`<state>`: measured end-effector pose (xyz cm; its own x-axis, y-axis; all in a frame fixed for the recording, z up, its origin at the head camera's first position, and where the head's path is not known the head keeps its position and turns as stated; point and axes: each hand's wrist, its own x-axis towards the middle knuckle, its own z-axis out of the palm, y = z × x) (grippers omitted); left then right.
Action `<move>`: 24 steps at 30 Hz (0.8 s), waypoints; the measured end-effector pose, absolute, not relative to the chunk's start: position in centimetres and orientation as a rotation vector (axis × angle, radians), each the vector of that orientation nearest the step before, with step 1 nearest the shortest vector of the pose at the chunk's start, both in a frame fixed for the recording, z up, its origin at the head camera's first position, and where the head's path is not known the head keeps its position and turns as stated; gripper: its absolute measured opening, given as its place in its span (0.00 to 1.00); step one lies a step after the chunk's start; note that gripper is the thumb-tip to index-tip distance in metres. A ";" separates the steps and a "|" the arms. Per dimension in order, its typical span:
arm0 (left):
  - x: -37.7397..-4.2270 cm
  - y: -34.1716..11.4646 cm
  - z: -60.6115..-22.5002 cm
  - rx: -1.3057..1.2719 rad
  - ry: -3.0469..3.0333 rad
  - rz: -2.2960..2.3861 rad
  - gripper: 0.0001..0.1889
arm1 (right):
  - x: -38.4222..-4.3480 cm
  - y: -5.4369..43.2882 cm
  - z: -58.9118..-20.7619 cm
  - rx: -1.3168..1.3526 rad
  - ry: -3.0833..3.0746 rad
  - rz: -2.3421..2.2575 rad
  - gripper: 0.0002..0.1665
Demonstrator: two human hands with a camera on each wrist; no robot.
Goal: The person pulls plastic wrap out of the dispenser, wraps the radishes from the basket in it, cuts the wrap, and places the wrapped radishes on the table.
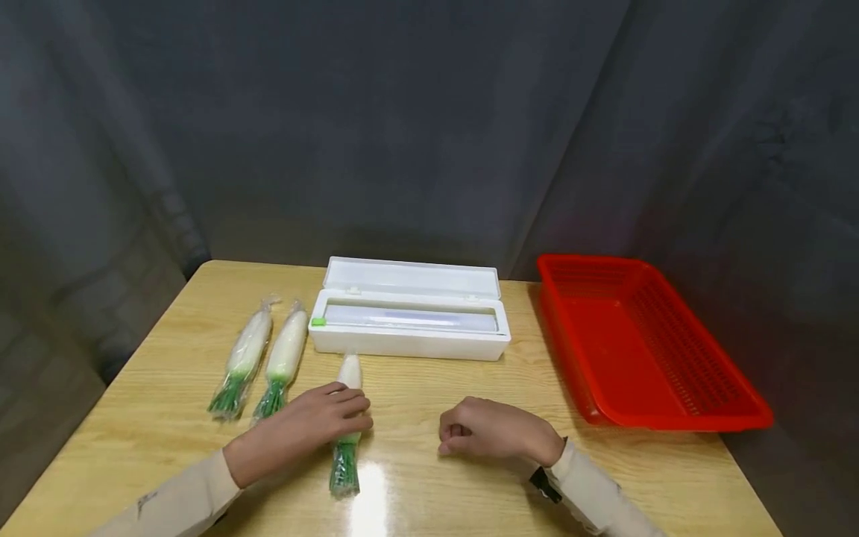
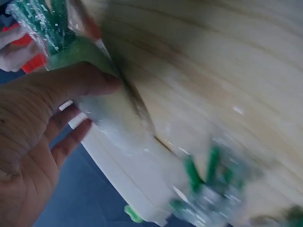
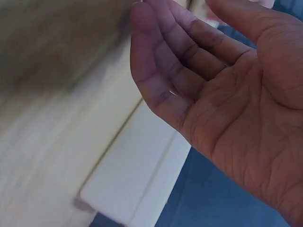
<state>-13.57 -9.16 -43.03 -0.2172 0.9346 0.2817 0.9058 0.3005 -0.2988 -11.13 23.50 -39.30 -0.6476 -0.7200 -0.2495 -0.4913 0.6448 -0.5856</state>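
My left hand (image 1: 312,424) grips a white radish (image 1: 345,464) with green tops, wrapped in clear film. The radish points away from me, its green end towards the near edge. In the left wrist view the thumb lies along one side of it and the fingers reach round the other. To the right, my right hand (image 1: 499,432) is loosely curled over the table and holds nothing; its bare palm shows in the right wrist view. Beyond both hands stands a white cling film box (image 1: 409,344), lid up, with a roll (image 1: 409,316) inside.
Two more film-wrapped radishes, one outer (image 1: 248,350) and one inner (image 1: 287,350), lie side by side at the left. A red plastic basket (image 1: 584,373) stands at the right of the wooden table (image 1: 429,496). Dark curtains (image 1: 376,134) hang behind.
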 end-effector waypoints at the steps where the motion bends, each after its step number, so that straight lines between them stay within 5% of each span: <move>1: -13.5 -9.6 -43.1 -1.641 -2.174 0.089 0.22 | -11.2 23.7 -39.2 -0.944 2.413 -0.656 0.11; 24: -12.3 -12.0 -43.0 -1.585 -2.239 -0.023 0.28 | -12.1 26.7 -36.4 -0.864 2.564 -0.705 0.03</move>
